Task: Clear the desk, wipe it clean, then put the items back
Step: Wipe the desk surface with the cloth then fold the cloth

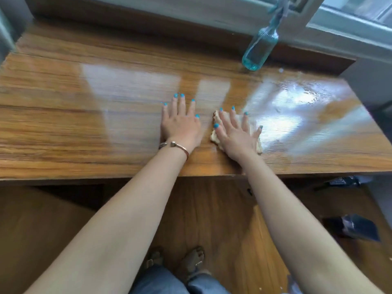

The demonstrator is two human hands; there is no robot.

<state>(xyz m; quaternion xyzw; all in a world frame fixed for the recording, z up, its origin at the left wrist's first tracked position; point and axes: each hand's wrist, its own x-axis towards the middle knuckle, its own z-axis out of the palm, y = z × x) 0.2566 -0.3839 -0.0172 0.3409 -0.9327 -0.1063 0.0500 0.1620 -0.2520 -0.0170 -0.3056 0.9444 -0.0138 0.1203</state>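
Fingers (233,118) of the right hand (237,136) lie straight and spread, pressing a cloth (215,135) flat so its whole face rubs the desk (84,124). The left hand (180,126) rests just beside it, fingers spread and holding nothing, likely bracing the lean. Right of the cloth the wood looks wet, though blur makes this uncertain. A bottle (259,49) stands at the back edge, well clear of the wiping.

Daylit, desk (84,128) glare, motion blur, fisheye edges
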